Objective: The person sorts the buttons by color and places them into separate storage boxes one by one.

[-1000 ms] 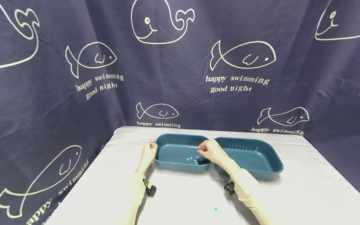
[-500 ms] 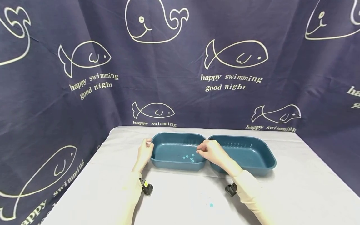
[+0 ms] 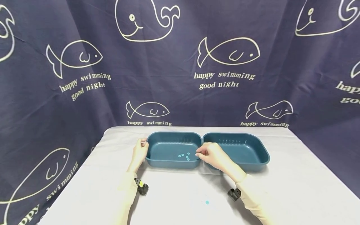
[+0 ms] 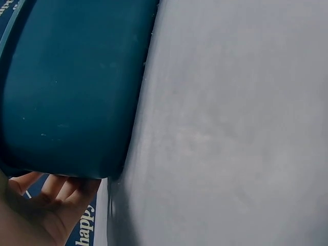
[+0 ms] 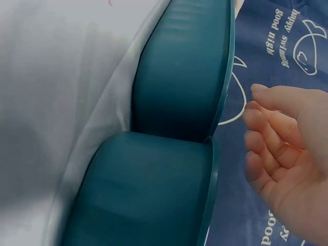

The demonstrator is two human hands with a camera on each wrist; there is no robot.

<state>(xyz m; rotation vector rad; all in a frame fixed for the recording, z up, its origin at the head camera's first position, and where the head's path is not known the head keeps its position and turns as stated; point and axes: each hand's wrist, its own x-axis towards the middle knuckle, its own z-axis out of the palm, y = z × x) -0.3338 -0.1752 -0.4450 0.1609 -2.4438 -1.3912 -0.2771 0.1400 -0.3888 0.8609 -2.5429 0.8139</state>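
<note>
My left hand (image 3: 139,152) grips the left end of the left blue-green plastic bin (image 3: 171,163). Its fingers lie against that end wall in the left wrist view, where the bin (image 4: 77,92) hides the fingertips. Several small light-blue discs (image 3: 187,157) lie on the bin's floor toward its right side. Above the seam between the two bins hovers my right hand (image 3: 215,154), fingers loosely bent. In the right wrist view nothing shows between the thumb and fingers of that hand (image 5: 287,148).
A second blue-green bin (image 3: 253,165) stands against the first one's right end. One light-blue disc (image 3: 207,202) lies on the white tablecloth (image 3: 174,193) in front. A dark blue curtain (image 3: 180,78) with fish drawings hangs behind the table.
The head view has turned slightly right. My right hand has shifted a little rightward and nearer relative to the left bin. The left hand stays on its bin; the discs lie as before.
</note>
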